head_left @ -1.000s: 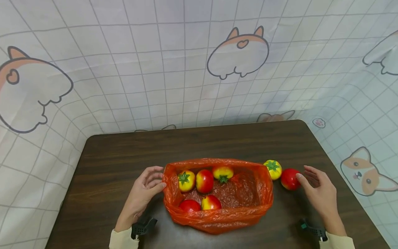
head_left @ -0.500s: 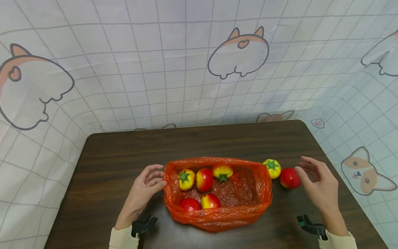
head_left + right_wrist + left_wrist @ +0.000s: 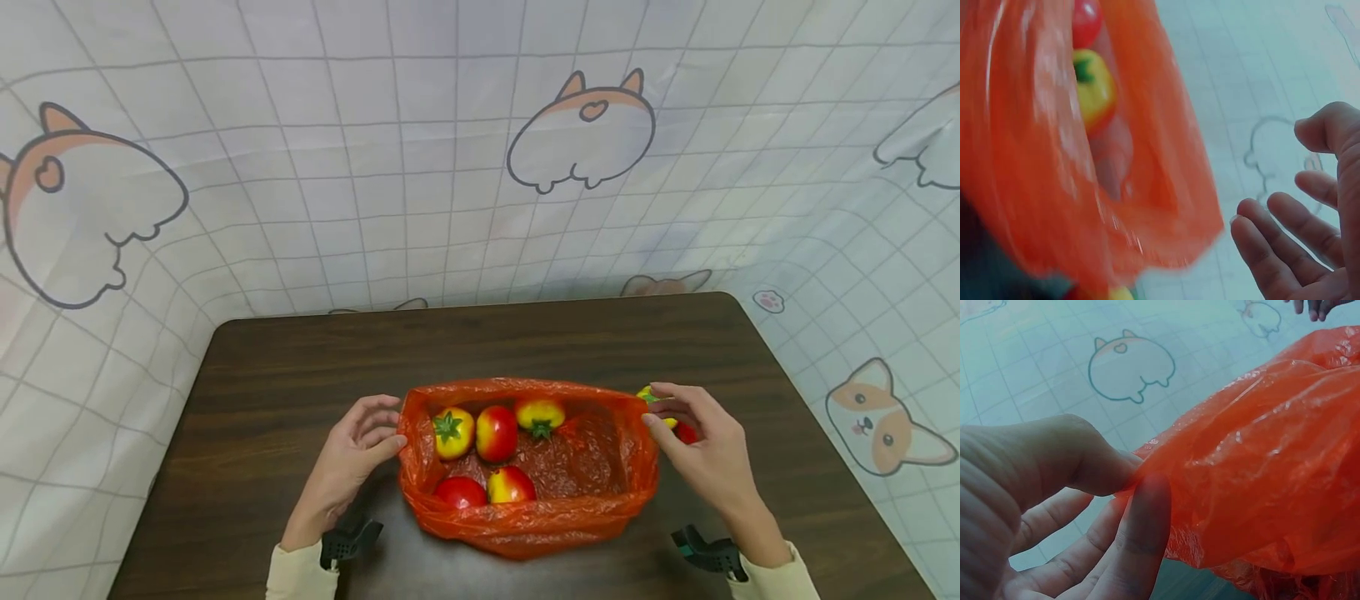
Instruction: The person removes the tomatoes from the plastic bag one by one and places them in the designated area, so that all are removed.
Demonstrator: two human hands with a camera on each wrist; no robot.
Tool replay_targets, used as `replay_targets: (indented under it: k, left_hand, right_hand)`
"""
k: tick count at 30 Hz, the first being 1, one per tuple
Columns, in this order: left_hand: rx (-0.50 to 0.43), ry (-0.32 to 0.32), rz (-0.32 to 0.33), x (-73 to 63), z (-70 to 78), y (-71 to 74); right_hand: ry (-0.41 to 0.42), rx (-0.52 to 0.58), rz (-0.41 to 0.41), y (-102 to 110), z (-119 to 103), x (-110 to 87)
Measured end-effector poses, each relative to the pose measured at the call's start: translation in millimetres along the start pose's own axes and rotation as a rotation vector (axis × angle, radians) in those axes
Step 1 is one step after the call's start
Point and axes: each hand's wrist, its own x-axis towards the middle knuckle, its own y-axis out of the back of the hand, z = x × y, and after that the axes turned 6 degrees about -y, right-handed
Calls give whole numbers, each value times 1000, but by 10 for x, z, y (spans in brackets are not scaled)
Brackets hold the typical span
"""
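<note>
An orange-red plastic bag (image 3: pixel 525 533) lies mouth up on the table with several toy fruits inside, among them a yellow one with a green star-shaped leaf top (image 3: pixel 453 432) and a red-and-yellow one (image 3: pixel 497 434). At its left end my left hand (image 3: pixel 348 458) pinches the rim between thumb and index finger, as the left wrist view shows on the bag (image 3: pixel 1260 462). My right hand (image 3: pixel 705 450) is by the right end, fingers apart; in the right wrist view a gap separates the hand (image 3: pixel 1304 244) from the bag. It partly hides a yellow fruit (image 3: pixel 646 392) and a red fruit (image 3: pixel 686 432).
The bag and loose fruits are on a dark wooden table (image 3: pixel 315 350) with rounded far corners. Behind and to the right hangs a white grid-patterned cloth (image 3: pixel 420 150) with cartoon corgis. A black wrist strap (image 3: pixel 348 542) is on the left wrist, another (image 3: pixel 712 554) on the right.
My right hand has moved left, from beside the red fruit to the bag's right end, now covering much of the two loose fruits. The left hand stays at the bag's left rim.
</note>
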Motion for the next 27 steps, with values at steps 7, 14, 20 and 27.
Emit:
replay_targets:
  k: [7,14,20,27]
  left_hand:
    - [1,19,-7,-7,2,-8]
    - [3,24,-3,-20,5,-4]
    - [2,18,-3,-25,7,5]
    - [7,32,-5,-17,16,5]
  right_hand:
    - [27,6,-103,-181,-144,-3]
    - [90,38,-170,-369,-255,-13]
    - [113,39,-234,-497,-319,-31]
    - [103,16,-322,-633,-346,-51]
